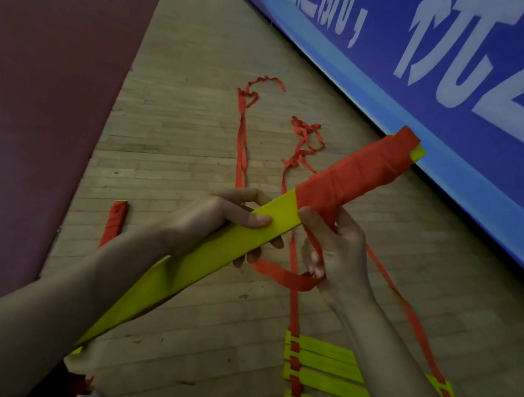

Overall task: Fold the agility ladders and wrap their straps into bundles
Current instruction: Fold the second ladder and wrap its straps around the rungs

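Note:
A stack of yellow ladder rungs [210,258] slants from lower left to upper right in front of me. Its far half is wound in red strap [357,175]. My left hand [215,222] grips the bare yellow part, thumb on top. My right hand [335,247] pinches the strap just below the wound section, and a loose loop of strap [279,273] hangs from its fingers. A second ladder [326,387], yellow rungs on red straps, lies folded on the floor at lower right.
Loose red straps [246,127] trail away over the wooden floor [192,111]. A red wrapped bundle [115,220] lies at the left by the dark red mat [37,94]. A blue banner [445,73] runs along the right side.

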